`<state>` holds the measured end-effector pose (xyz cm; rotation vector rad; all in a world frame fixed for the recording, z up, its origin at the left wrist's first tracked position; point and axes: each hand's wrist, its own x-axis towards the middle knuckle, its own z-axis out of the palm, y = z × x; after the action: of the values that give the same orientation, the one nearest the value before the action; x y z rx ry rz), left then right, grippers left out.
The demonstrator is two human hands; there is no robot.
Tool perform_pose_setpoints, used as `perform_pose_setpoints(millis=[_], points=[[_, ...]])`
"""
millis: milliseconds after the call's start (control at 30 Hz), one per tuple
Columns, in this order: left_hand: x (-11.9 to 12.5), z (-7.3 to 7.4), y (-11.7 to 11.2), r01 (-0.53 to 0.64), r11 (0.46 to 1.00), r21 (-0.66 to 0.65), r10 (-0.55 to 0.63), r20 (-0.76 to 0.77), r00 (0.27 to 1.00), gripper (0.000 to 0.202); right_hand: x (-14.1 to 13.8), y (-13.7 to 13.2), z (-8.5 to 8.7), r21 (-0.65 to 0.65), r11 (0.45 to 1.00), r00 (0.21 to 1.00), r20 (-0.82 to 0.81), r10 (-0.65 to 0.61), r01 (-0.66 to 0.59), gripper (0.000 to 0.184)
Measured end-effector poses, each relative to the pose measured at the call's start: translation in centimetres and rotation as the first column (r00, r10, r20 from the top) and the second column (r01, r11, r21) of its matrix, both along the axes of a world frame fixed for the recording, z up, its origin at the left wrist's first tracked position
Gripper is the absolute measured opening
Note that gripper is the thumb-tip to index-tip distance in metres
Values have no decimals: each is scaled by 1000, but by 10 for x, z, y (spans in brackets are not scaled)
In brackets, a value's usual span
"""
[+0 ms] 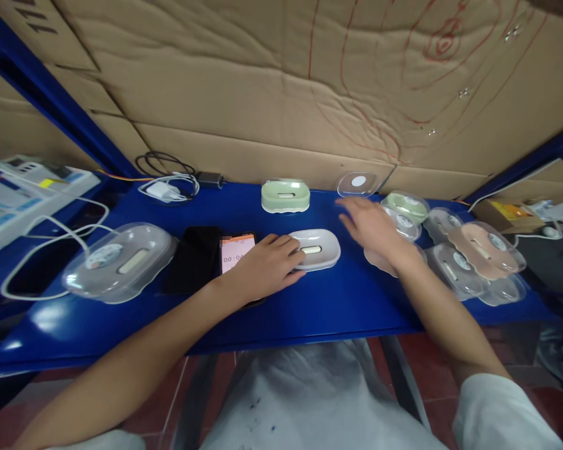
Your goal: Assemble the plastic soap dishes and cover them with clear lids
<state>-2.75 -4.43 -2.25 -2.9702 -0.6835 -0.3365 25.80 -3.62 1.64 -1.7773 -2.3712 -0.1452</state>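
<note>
A pale grey oval soap dish (326,250) with a cream bar in its middle lies on the blue table. My left hand (274,262) grips its left end, with the fingers over the rim and the thumb along the near side. Beyond the dish, my right hand (368,225) hovers a little blurred, its fingers apart and nothing in them. A clear lid (358,184) with a round white sticker leans at the cardboard, just past those fingertips. At the back stands a green soap dish (285,200).
Several lidded soap dishes, among them a peach one (485,250), crowd the right side. A phone (237,250) showing a timer and a black flat object (192,256) lie left. Farther left are a lidded grey dish (122,259), a white charger (164,190) and cables.
</note>
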Motion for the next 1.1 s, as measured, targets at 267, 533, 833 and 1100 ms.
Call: perform_pose_setpoints(millis=[267, 533, 833, 1100], points=[[0, -1, -1, 5, 999, 39, -6, 26, 1000, 15, 43, 85, 14, 160, 960, 948, 185, -259, 231, 50], [1, -6, 0, 5, 999, -47, -3, 54, 999, 19, 33, 64, 9, 178, 975, 980, 128, -155, 131, 20], [2, -17, 4, -63, 961, -268, 148, 307, 940, 78, -25, -31, -30, 273, 912, 854, -345, 390, -306, 30], [-1, -26, 16, -9, 946, -324, 121, 327, 937, 78, -33, -50, -49, 222, 847, 774, -343, 532, -484, 32]])
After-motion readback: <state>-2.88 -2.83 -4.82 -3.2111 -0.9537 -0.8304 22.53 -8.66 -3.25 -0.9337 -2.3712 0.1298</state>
